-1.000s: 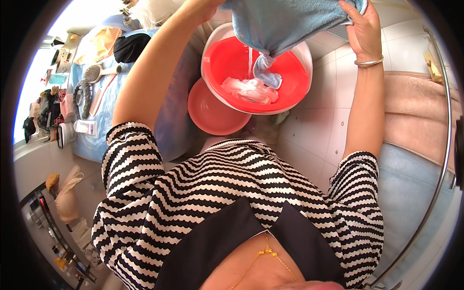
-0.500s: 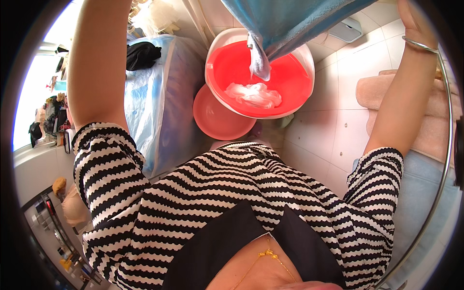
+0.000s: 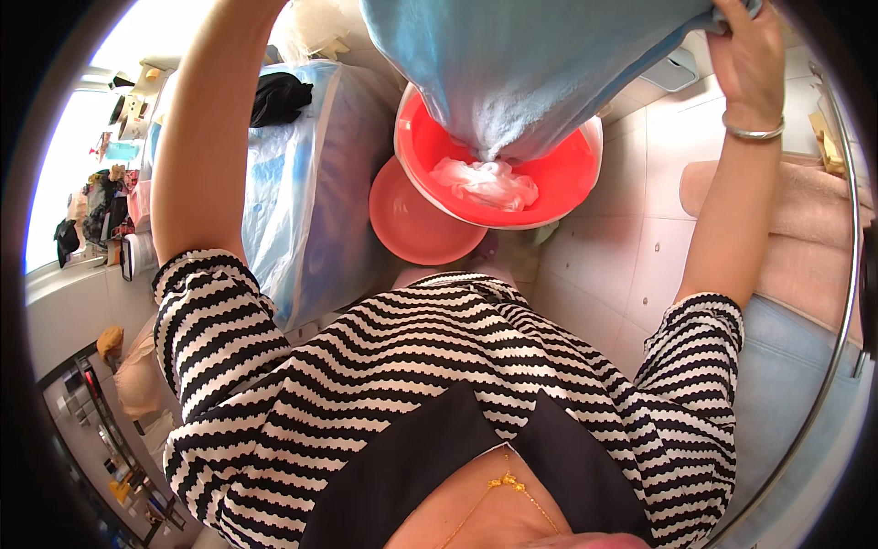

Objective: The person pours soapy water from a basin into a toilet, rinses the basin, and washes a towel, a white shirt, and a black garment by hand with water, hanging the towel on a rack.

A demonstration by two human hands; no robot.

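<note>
A large light-blue towel [image 3: 512,64] with a fluffy surface is held up at the top of the view, spread wide. Its gathered lower end hangs into a red basin [image 3: 565,188], just above a wet, pale bunched cloth [image 3: 485,186]. My right hand [image 3: 752,64], a silver bangle at its wrist, is closed on the towel's upper right corner. My left arm reaches up past the upper edge, so the left hand is out of sight.
The red basin sits in a white-rimmed tub, beside a lower pink basin [image 3: 421,224]. Left stands a plastic-covered bulky object [image 3: 311,183] with a black cloth [image 3: 281,99] on top. Right, a metal rail [image 3: 846,274] curves near beige towels [image 3: 786,210] and a tiled wall [image 3: 599,247].
The towel has spread wider and lower across the basin. My right hand has come inward and down, bringing its grip on the corner into view; my left arm has shifted slightly right.
</note>
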